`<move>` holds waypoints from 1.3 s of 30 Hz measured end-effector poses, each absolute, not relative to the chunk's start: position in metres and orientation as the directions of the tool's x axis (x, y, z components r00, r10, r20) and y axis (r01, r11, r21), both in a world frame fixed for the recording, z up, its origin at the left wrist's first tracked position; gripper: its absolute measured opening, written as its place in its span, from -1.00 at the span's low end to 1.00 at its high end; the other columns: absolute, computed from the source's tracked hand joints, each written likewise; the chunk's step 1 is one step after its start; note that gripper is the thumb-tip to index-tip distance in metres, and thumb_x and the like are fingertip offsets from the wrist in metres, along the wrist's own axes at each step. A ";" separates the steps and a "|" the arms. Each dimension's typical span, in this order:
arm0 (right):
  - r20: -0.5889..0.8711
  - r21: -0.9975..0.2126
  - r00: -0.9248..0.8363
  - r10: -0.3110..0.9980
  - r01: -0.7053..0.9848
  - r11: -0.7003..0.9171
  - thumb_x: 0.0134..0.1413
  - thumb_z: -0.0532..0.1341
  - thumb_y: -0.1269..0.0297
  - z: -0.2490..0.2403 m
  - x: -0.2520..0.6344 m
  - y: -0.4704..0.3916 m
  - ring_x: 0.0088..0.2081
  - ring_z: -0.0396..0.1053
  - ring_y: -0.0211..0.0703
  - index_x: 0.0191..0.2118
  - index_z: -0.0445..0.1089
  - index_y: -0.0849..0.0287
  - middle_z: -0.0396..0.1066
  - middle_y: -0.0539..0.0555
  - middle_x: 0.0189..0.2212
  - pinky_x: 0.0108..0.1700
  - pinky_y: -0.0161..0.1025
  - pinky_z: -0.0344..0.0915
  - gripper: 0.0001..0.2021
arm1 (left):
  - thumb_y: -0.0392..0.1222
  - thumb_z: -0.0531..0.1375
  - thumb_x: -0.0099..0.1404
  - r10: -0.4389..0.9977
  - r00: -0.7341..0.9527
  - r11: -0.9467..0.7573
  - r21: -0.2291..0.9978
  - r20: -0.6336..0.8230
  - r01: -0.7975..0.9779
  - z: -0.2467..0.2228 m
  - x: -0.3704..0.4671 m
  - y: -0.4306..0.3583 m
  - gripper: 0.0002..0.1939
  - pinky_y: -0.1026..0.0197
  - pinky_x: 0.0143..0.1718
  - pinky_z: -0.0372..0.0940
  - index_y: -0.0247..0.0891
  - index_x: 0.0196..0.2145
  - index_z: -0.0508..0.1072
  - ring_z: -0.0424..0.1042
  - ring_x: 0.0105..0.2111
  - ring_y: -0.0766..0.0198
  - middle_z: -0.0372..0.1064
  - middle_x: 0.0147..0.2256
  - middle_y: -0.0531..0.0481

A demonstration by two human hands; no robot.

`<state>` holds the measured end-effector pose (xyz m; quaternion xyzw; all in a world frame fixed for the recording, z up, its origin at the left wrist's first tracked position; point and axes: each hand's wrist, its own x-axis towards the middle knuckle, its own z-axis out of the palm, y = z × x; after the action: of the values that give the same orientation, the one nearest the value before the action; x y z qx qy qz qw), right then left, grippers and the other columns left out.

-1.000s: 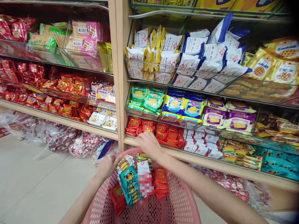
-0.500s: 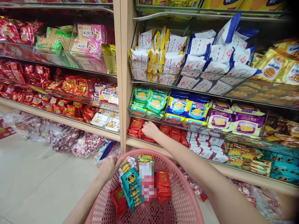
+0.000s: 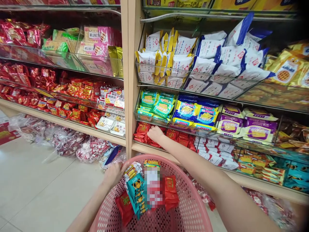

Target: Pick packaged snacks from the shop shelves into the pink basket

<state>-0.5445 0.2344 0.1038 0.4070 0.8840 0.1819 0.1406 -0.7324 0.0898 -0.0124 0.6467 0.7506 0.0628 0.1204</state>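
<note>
While the left hand (image 3: 115, 173) grips the rim of the pink basket (image 3: 193, 206), the right hand (image 3: 155, 134) lies on the red packets (image 3: 142, 129) in the low shelf bin.

The right hand rests palm down on the pile with its fingers curled into the packets; I cannot tell whether it has 1 pinched or only touches them. The left hand's fingers are wrapped over the basket's near-left edge. The red packets lie straight ahead of and under the right hand, up and to the right of the left hand, so the right is far the nearer. Their long sides run roughly left to right along the bin. The basket, just below both hands, holds a teal packet (image 3: 136, 190) and more red ones. Green packets (image 3: 154, 104) sit in the bin above the right hand.
</note>
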 end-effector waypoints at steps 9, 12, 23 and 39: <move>-0.068 0.441 -0.648 0.759 0.663 0.605 0.15 -0.01 0.55 0.107 -0.542 0.224 -0.11 0.35 0.06 -0.20 0.49 0.36 0.47 0.38 -0.18 -0.25 -0.12 0.17 -0.68 | 0.21 -0.20 0.34 0.986 -0.137 0.157 0.248 -0.098 0.956 -0.009 -0.731 0.088 -0.42 0.24 -0.39 0.16 -0.24 -0.46 0.39 0.51 -0.30 0.09 0.49 -0.43 -0.15; -0.060 0.446 -0.663 0.747 0.651 0.614 0.15 -0.01 0.54 0.108 -0.540 0.220 -0.14 0.36 0.07 -0.21 0.48 0.36 0.48 0.37 -0.21 -0.26 -0.10 0.16 -0.69 | 0.21 -0.21 0.34 0.986 -0.131 0.152 0.246 -0.099 0.957 -0.008 -0.730 0.088 -0.41 0.23 -0.39 0.16 -0.25 -0.46 0.39 0.51 -0.30 0.07 0.49 -0.43 -0.17; 0.019 0.500 -0.758 0.652 0.572 0.650 0.19 -0.10 0.55 0.111 -0.516 0.197 -0.19 0.34 0.06 -0.17 0.39 0.43 0.43 0.37 -0.22 -0.29 -0.11 0.11 -0.67 | 0.19 -0.19 0.35 0.986 -0.132 0.156 0.257 -0.106 0.954 -0.008 -0.729 0.088 -0.43 0.25 -0.39 0.16 -0.25 -0.45 0.38 0.50 -0.30 0.11 0.50 -0.40 -0.17; 0.278 -0.348 -0.522 0.807 0.728 0.591 0.25 -0.05 0.35 0.130 -0.476 0.084 -0.24 0.24 -0.18 -0.33 0.22 0.17 0.26 0.08 -0.27 -0.19 -0.24 0.18 -0.83 | 0.20 -0.19 0.34 0.986 -0.129 0.152 0.247 -0.104 0.957 -0.010 -0.730 0.087 -0.43 0.24 -0.36 0.17 -0.25 -0.43 0.40 0.50 -0.28 0.10 0.50 -0.39 -0.17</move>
<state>-0.4761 0.0843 0.1296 0.4425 0.8671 -0.0946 -0.2084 -0.7296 0.0873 -0.0097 0.6485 0.7491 0.0598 0.1213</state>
